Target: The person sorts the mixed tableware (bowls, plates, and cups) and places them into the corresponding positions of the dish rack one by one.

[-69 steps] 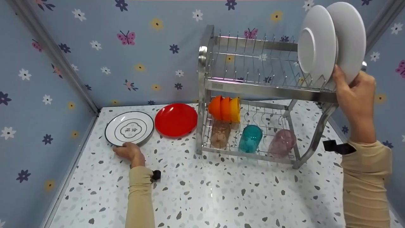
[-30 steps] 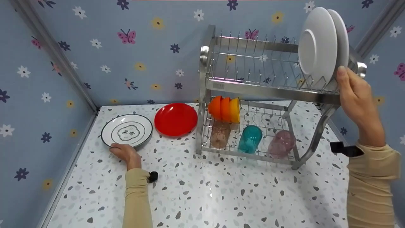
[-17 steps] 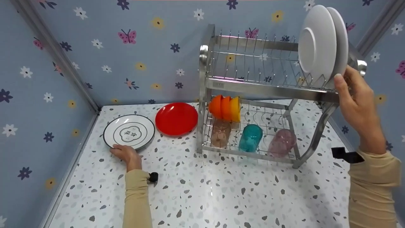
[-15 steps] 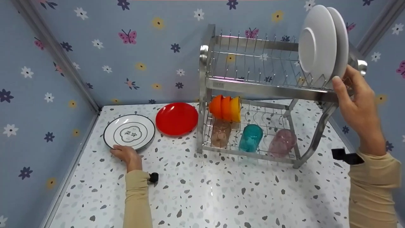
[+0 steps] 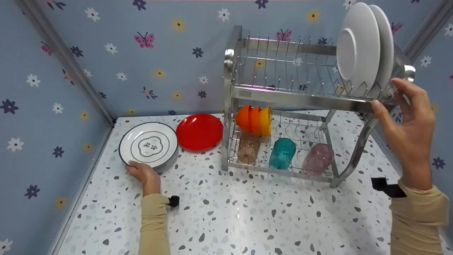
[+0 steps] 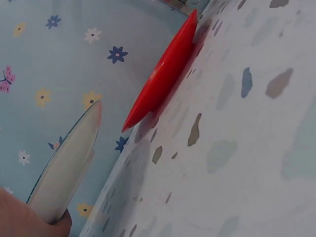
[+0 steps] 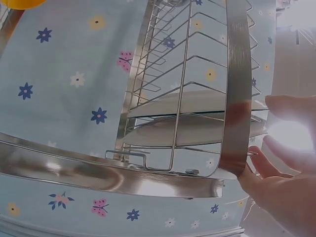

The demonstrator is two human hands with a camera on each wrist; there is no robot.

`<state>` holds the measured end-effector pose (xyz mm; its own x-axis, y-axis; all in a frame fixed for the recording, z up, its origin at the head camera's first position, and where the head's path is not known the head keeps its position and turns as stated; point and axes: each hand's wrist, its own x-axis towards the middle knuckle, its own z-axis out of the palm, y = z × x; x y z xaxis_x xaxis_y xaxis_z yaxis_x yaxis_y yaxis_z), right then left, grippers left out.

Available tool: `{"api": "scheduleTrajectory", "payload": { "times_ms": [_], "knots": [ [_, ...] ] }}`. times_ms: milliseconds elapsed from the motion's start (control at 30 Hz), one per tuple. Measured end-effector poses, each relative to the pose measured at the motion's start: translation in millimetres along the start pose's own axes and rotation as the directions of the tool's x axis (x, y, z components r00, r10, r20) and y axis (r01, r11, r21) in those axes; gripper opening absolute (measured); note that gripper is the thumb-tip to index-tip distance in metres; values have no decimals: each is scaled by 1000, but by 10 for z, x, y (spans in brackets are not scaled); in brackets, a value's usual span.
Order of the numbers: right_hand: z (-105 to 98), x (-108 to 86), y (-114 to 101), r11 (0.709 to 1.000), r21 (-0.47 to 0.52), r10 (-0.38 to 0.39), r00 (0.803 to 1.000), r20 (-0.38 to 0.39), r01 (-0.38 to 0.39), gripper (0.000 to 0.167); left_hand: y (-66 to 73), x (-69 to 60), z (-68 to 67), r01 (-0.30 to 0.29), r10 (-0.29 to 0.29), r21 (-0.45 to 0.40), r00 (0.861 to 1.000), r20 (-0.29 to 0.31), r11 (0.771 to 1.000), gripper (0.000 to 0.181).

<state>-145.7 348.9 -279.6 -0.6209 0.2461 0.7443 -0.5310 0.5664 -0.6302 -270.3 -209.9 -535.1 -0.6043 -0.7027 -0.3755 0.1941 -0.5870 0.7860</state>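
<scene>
In my left hand (image 5: pixel 144 176) I grip the near edge of a white plate (image 5: pixel 134 143) with a dark rim and printed characters. The left wrist view shows this plate (image 6: pixel 66 170) tilted and raised off the tabletop. Two white plates stand upright at the right end of the dish rack's upper tier: the left plate (image 5: pixel 364 49) and the right plate (image 5: pixel 387 46). My right hand (image 5: pixel 410 134) is spread beside them at the rack's front right corner, holding no plate. Its thumb is by the front rail (image 7: pixel 238 89); whether they touch I cannot tell.
A red plate (image 5: pixel 200 132) lies on the speckled tabletop (image 5: pixel 226 219), left of the metal dish rack (image 5: pixel 283 97). On the lower tier are nested orange and yellow bowls (image 5: pixel 254 120), a brown glass (image 5: pixel 248 150), a teal glass (image 5: pixel 282 154) and a pink glass (image 5: pixel 318 159).
My right hand has let go of the right white plate, which now stands in the rack, and has drawn down and right with fingers spread. The left hand still holds its plate, shifted slightly.
</scene>
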Motion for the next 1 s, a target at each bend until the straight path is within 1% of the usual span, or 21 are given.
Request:
{"api": "scheduleTrajectory", "payload": {
  "times_ms": [100,200,267,400,500,567,700,767,867,1000],
  "knots": [
    [24,-68,-125,1000,11,-24,999,-25,24,46,18,-52,-12,-1,1,7,1000,8,1000,56],
    [48,-144,-212,999,24,-27,998,-57,29,42,31,-110,-26,-3,3,-18,1000,29,1000,56],
    [62,-198,-238,999,33,-35,997,-71,38,40,38,-155,-33,-13,14,-37,999,42,999,54],
    [91,-316,-243,997,31,-63,995,-81,66,38,71,-260,-30,-9,11,-42,998,60,999,51],
    [122,-397,-228,995,24,-91,994,-64,93,39,103,-341,-20,-13,16,-40,997,77,999,50],
    [134,-444,-218,992,-10,-122,992,-44,122,40,126,-401,0,-24,29,-53,995,98,998,50],
    [164,-517,-189,983,-65,-174,985,6,174,43,170,-513,20,-59,70,-84,989,131,995,49],
    [173,-546,-170,979,-78,-187,981,40,190,44,191,-562,26,-59,70,-75,987,146,995,49],
    [184,-581,-136,974,-81,-204,976,80,210,45,210,-629,38,-40,51,-65,982,180,997,49],
    [193,-622,-74,968,-94,-221,969,111,232,47,227,-718,66,-8,26,-83,974,227,996,49]
  ]
}}
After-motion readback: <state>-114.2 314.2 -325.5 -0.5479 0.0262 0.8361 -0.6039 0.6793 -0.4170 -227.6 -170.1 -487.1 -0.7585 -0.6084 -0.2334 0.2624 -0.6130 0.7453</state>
